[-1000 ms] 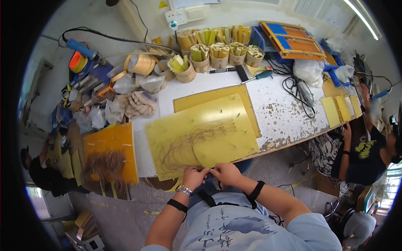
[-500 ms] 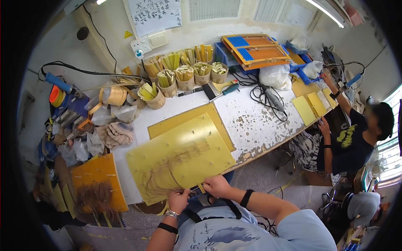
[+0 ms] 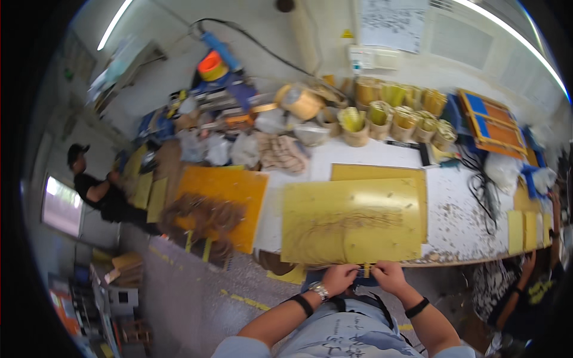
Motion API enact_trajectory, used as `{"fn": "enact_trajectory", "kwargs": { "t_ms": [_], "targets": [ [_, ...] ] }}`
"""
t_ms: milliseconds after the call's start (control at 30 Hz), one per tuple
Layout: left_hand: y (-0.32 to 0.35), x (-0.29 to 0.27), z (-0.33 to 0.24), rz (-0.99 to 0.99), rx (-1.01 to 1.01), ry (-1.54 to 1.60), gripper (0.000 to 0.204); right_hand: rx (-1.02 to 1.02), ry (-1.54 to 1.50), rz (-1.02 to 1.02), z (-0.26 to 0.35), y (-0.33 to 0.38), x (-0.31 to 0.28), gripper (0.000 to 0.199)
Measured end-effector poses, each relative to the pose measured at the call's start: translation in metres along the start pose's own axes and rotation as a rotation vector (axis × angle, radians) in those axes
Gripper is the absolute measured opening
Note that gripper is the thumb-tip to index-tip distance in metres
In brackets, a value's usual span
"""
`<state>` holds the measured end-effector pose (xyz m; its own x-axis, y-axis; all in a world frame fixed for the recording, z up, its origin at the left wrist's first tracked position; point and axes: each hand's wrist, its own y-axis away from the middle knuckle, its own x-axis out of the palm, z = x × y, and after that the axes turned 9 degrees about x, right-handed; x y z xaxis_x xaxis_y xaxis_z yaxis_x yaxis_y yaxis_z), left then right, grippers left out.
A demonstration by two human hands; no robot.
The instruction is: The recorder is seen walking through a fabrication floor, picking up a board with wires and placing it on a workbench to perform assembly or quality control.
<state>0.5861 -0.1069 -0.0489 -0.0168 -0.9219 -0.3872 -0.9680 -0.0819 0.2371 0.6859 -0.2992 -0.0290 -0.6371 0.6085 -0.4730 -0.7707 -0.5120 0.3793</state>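
Note:
A yellow board [image 3: 382, 197] lies flat on the workbench, with a bundle of thin brown wires [image 3: 334, 230] spread over it and small pins standing up from it. My left hand [image 3: 340, 279] is closed at the board's near edge, where some wires run toward its fingers. Beside it, my right hand [image 3: 389, 277] is also closed, fingers curled in. Between the two hands sits a small yellow piece [image 3: 366, 269] at the board's edge, with something dark by it. What each hand grips is hidden by the fingers and blur.
An orange board [image 3: 239, 191] with a heap of brown wires [image 3: 206, 215] lies to the left. Cups of yellow strips [image 3: 356, 128], a brush and a wooden frame [image 3: 492, 122] stand behind. One person [image 3: 98, 188] is at far left; another person [image 3: 537, 292] is at right.
My view has swung left, so the bench appears shifted right and the left side of the room shows. Both hands stay closed at the yellow board's near edge.

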Motion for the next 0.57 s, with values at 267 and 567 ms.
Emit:
{"fn": "enact_trajectory", "kwargs": {
  "t_ms": [267, 567],
  "targets": [
    [-0.010, -0.015, -0.004, -0.011, 0.019, -0.219, 0.025, 0.207, -0.460, -0.104, -0.015, -0.013, 0.015, 0.023],
    [-0.043, 0.043, -0.015, 0.107, 0.110, -0.176, 0.027, 0.277, -0.132, -0.003, -0.016, -0.022, -0.044, 0.028]
  ]
}}
